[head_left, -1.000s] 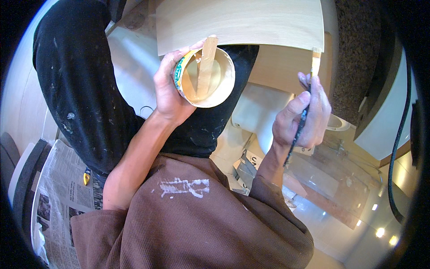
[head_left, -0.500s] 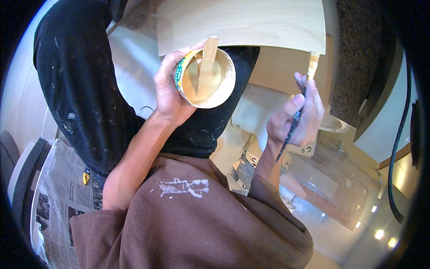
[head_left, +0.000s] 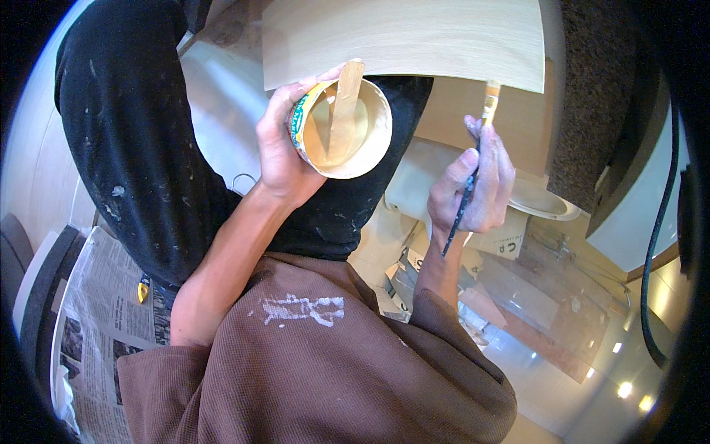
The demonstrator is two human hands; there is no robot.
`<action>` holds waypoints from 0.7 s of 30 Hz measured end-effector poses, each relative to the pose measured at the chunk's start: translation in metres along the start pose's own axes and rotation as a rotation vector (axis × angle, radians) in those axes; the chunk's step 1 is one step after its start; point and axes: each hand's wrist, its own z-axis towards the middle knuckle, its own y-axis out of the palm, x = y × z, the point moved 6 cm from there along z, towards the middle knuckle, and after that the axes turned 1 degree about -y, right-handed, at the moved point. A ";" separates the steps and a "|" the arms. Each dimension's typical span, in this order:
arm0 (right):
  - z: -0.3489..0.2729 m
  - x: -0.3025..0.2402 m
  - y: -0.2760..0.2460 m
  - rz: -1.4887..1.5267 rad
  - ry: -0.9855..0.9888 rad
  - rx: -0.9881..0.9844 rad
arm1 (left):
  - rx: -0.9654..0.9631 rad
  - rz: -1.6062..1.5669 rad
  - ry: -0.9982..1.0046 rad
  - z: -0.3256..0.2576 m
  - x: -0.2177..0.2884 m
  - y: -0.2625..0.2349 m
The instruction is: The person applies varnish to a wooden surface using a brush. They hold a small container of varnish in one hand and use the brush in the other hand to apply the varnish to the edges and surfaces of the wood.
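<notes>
My left hand (head_left: 279,140) is wrapped round a round tub (head_left: 379,152) with a yellow and green label, tilted so its inside shows. Pale cream paint lies in it, and a flat wooden stick (head_left: 345,111) leans inside against the rim. In my right hand (head_left: 477,181) is a thin paintbrush (head_left: 464,211), its dark handle speckled with paint. The brush's bristles meet the near edge of a pale wood-grain panel (head_left: 403,41), close to its right corner. Whether the bristles press on the edge is too small to tell.
A brown wood board (head_left: 481,122) is below the panel, and a white toilet bowl (head_left: 543,200) lies beyond my right hand. Newspaper (head_left: 111,311) with a small yellow-handled tool (head_left: 143,289) covers a surface at left. A black cable (head_left: 654,296) hangs at far right.
My right hand and the brush have moved left along the panel's near edge, away from its corner. My left hand still holds the tub, almost unmoved.
</notes>
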 end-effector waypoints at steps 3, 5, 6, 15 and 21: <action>-0.001 -0.005 0.001 0.001 0.000 -0.062 | 0.001 0.002 0.006 0.000 0.000 -0.001; 0.002 -0.008 0.000 -0.045 -0.023 -0.057 | 0.005 0.056 0.015 0.000 0.001 0.000; 0.001 -0.007 -0.001 -0.015 -0.013 -0.003 | 0.012 0.109 0.024 0.000 0.002 0.000; -0.015 0.002 0.011 0.099 0.075 0.006 | 0.022 0.157 0.046 0.002 0.003 0.001; -0.015 -0.001 0.009 0.126 0.086 0.073 | -0.010 0.030 0.011 0.000 0.003 0.002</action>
